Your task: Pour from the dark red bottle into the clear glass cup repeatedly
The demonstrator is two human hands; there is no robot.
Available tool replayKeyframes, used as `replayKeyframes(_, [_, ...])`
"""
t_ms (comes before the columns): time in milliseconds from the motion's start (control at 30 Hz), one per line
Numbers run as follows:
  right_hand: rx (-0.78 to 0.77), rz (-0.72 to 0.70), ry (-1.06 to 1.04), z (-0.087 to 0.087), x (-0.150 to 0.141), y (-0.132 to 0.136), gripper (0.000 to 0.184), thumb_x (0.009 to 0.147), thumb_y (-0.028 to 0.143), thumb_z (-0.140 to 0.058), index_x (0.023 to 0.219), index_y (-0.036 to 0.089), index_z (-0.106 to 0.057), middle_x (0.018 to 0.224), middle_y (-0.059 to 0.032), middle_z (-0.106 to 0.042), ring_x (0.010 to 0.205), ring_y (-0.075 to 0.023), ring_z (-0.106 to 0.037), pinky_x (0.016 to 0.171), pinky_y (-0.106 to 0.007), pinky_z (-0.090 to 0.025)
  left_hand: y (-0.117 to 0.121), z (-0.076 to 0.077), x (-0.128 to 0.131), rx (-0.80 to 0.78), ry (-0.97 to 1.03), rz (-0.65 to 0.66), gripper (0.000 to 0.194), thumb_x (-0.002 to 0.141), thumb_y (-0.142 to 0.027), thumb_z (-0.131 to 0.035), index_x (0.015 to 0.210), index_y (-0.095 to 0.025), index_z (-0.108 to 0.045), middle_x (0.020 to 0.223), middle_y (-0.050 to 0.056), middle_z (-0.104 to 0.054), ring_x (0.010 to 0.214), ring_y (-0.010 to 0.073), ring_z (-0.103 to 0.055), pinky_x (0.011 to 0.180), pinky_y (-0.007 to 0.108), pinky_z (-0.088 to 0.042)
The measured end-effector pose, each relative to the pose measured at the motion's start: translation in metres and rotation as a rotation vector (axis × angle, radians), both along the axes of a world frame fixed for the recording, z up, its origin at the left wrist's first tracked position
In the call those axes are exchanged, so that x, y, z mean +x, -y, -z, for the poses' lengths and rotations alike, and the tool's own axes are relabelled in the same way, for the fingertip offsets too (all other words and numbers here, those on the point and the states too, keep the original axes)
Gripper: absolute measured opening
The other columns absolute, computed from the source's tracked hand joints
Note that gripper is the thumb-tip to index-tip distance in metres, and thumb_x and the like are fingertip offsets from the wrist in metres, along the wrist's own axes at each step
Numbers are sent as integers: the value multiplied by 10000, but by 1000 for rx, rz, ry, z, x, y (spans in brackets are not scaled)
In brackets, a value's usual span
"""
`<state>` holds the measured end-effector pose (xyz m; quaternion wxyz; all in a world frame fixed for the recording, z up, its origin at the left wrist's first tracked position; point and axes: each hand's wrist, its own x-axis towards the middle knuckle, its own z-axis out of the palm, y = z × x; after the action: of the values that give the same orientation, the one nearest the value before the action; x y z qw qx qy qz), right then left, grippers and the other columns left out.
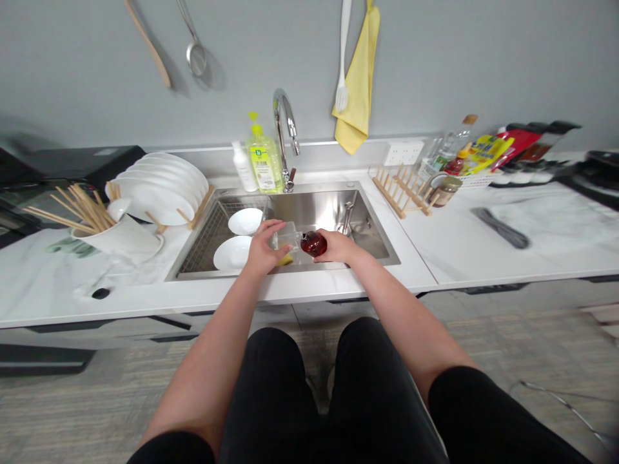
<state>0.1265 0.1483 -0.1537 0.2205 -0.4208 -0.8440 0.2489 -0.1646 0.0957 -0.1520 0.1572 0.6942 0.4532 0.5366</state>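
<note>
Stainless steel sink [333, 209], above mid-basin: clear glass jar [286, 236], fingers of left hand [262, 248] closed around it; glossy dark-red round bottle [313, 243] just beside, gripped in curled right hand [339, 247].

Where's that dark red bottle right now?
In the head view, the dark red bottle is held in the person's right hand over the steel sink, just beside the clear glass container in their left hand.
</note>
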Motion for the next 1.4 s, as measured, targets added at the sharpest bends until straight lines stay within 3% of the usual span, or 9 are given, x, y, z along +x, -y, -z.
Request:
replayKeyframes(633, [-36,-19,-1,-2,0,3,566,700,281,-989,1209,313,-742,1097,-2,-865,976,-290,-813,821,-348,-587,8,-4,7,47,-92,5,585,803,-399,-941,1361,-264,-824,1451,121,-718,1370,376,-683,1265,603,-539])
replayKeyframes(1400, [-36,-46,27,-2,-1,3,576,717,305,-976,1242,299,-739,1141,-9,-871,992,-281,-820,810,-324,-568,10,-3,6,132,-208,-14,561,864,-377,-871,1405,-256,-781,1454,125,-715,1355,354,-711,1218,591,-589])
